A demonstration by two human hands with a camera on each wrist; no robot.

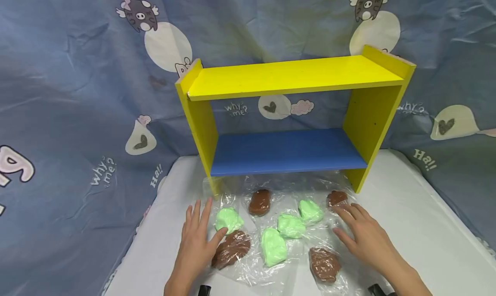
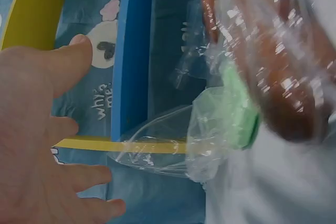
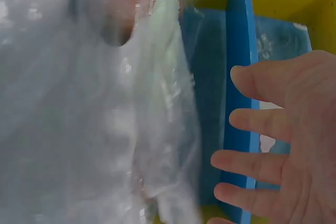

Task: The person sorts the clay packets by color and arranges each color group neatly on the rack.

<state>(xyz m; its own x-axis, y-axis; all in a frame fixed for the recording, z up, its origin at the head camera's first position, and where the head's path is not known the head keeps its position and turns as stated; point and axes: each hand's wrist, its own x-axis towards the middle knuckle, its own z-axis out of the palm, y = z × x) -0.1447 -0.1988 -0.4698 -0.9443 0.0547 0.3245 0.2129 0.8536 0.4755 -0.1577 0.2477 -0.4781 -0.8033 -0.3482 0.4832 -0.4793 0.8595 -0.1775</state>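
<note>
My left hand [image 1: 195,244], fingers spread and straight, is over the left side of the bagged lumps, beside a green lump [image 1: 228,220] and a large brown lump [image 1: 231,249]. On the right, my right hand [image 1: 362,235] has its fingers extended near a small brown lump [image 1: 336,198], overlapping the plastic there. Between the hands lie more soft green lumps [image 1: 274,247], a brown lump [image 1: 259,202] at the back and another brown lump [image 1: 324,265] at the front right. Clear plastic bags [image 1: 271,276] wrap them. Neither hand holds anything; both wrist views show spread fingers.
A yellow shelf unit [image 1: 294,74] with a blue lower board [image 1: 286,151] stands behind the bags on a white-covered table [image 1: 407,192]. Behind it hangs a blue printed cloth [image 1: 77,72]. Dark strap ends [image 1: 204,290] show at the front edge.
</note>
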